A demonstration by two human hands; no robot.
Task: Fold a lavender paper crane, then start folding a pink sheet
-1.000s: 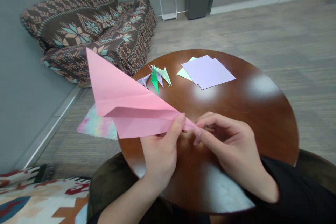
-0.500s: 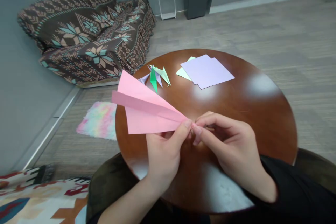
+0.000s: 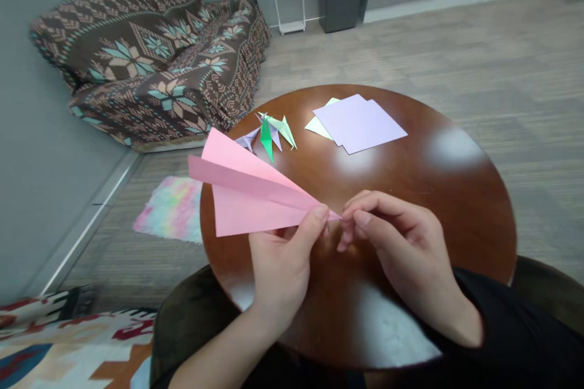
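My left hand (image 3: 285,267) pinches a folded sheet of pink paper (image 3: 255,194) between the thumb on top and fingers underneath, close to its narrow end. The paper fans out to the left, with a raised pleat along its middle, and tapers to a thin point on the right. At that point, my right hand (image 3: 401,243) has its index fingertip against or just beside the tip. The right thumb sits apart from the paper, and the other fingers curl below. Both hands are above the round brown table (image 3: 456,206).
Several folded paper cranes (image 3: 268,137), green and lilac, lie at the table's far left. Lilac square sheets (image 3: 362,124) overlap pale green paper (image 3: 319,127) at the back. Beyond are a patterned covered sofa (image 3: 159,67) and a fluffy pastel rug (image 3: 168,209).
My right thumb has come away from the paper's tip, which now shows. The left hand and pink paper have shifted slightly left.
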